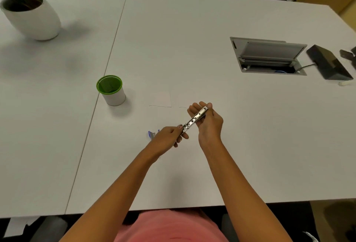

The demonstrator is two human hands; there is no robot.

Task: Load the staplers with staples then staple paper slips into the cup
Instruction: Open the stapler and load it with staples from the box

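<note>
A small stapler [194, 119] is swung open above the table, its silver metal track facing up and running diagonally between both hands. My right hand [209, 120] cradles the far end of the stapler. My left hand [169, 137] pinches the near end. A blue object [151, 134], partly hidden behind my left hand, lies on the table. Two white paper slips [160, 99] [183, 101] lie flat just beyond the hands. The white cup with a green inside [111, 90] stands upright to the left of the slips.
A potted plant in a white pot [32, 16] stands at the far left. An open cable hatch [267, 56] is sunk into the table at the right, with a black box [329, 62] beside it. A seam [104, 72] runs between two tabletops.
</note>
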